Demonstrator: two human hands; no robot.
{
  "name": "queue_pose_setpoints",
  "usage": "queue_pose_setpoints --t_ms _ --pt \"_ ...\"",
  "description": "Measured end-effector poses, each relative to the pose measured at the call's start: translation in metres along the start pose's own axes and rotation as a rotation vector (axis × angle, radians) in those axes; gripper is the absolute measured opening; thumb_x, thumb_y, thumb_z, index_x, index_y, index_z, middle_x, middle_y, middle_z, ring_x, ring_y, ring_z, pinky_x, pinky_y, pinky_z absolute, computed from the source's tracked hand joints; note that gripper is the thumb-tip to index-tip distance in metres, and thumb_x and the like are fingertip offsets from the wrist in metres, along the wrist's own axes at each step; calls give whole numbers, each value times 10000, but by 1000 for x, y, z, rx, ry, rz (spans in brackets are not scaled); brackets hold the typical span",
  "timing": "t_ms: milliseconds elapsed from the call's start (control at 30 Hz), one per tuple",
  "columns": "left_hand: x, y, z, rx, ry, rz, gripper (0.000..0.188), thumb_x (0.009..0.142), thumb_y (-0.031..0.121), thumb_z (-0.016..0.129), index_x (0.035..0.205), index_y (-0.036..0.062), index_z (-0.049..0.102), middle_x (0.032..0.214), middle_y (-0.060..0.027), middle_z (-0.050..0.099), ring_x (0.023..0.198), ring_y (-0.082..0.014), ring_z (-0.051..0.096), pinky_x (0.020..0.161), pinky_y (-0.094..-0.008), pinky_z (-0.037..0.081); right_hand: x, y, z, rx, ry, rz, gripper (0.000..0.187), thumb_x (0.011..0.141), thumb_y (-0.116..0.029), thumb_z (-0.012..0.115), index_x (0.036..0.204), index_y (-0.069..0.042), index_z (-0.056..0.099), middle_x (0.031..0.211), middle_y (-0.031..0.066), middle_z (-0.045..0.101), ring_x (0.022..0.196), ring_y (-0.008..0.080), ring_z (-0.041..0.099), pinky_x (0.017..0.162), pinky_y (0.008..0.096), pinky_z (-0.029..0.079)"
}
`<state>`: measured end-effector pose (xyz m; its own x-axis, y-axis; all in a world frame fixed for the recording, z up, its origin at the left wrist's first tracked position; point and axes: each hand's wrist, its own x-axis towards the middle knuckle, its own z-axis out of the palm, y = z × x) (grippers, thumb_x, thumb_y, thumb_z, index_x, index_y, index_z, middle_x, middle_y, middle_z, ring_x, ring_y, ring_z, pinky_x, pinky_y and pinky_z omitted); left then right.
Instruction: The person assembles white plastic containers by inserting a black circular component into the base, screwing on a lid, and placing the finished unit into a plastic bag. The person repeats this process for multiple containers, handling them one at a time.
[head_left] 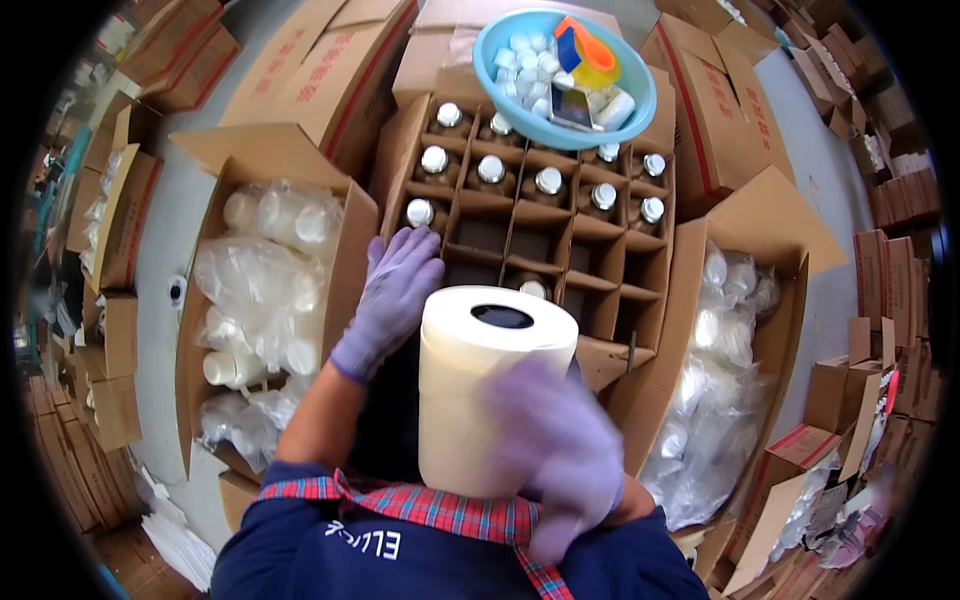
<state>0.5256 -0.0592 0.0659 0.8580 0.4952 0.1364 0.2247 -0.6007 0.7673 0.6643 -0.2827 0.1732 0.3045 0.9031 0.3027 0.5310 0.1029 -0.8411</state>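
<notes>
My left hand [400, 285], in a pale purple glove, lies with fingers stretched out at the left edge of a divided carton [640, 345]. Its fingertips are just below a brown bottle with a silver cap [420, 213]; what lies beneath the palm is hidden. Several more capped bottles [548, 181] stand upright in the far compartments. Close to my body stands a large cream roll [450, 400], seemingly of labels, with a dark core. My right hand [555, 440], gloved alike, is smeared by motion before the roll's right side; its fingers cannot be made out.
A light blue basin [483, 70] sits over the carton's far end, holding white caps, an orange-and-yellow tape dispenser [588, 55] and a dark flat object. Open cartons of bagged white bottles stand left [362, 230] and right [640, 400]. Closed cartons [310, 70] stand behind.
</notes>
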Motion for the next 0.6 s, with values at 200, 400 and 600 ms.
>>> queue_pose_setpoints --t_ms 200,400,600 --pt "11 11 -9 352 -128 235 328 997 147 472 1227 -36 616 1303 -222 604 1283 -377 514 1101 -447 347 8 -4 4 -14 -69 -333 860 943 -728 442 1228 72 572 1323 269 593 1207 449 600 1004 558 470" --pt "4 46 -8 -319 -243 -5 457 1038 237 377 1392 2 546 1483 -189 505 1448 -340 380 1212 -440 179 17 1 -6 -57 -168 -167 843 865 -633 622 1338 58 532 1370 273 534 1251 471 543 1117 528 383" --pt "-3 47 -3 -267 -24 80 421 1031 208 389 1296 -37 606 1436 -205 545 1362 -306 483 1164 -404 312 30 67 -15 33 25 38 503 935 -265 573 1327 50 563 1390 255 546 1276 449 525 1123 473 388"
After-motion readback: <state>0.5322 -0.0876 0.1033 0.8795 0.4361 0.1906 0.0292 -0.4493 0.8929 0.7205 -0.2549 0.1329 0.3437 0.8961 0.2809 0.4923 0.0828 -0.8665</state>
